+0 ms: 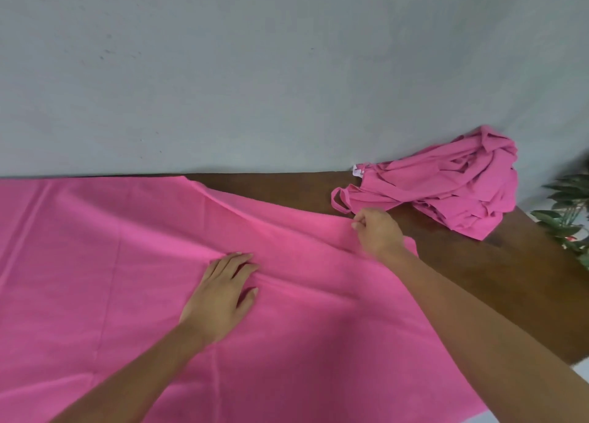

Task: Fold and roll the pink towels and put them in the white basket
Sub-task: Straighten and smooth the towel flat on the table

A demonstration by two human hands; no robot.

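Both hands (220, 298) (377, 231) work one spread pink towel (111, 279).

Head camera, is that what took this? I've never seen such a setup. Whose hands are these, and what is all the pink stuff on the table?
Yes. There is just one picture, taken by a wide-angle camera worn on a person's head, looking forward and down. There is no machine here: the two bare hands belong to that person. The left hand lies flat, fingers straight, on a large pink towel spread over a brown wooden table. The right hand has curled fingers and pinches the far edge of that same towel, where the cloth is rumpled. Further right, against the grey wall, sits a crumpled pile of pink towels. A green plant peeks in at the right edge. No basket shows in this picture.
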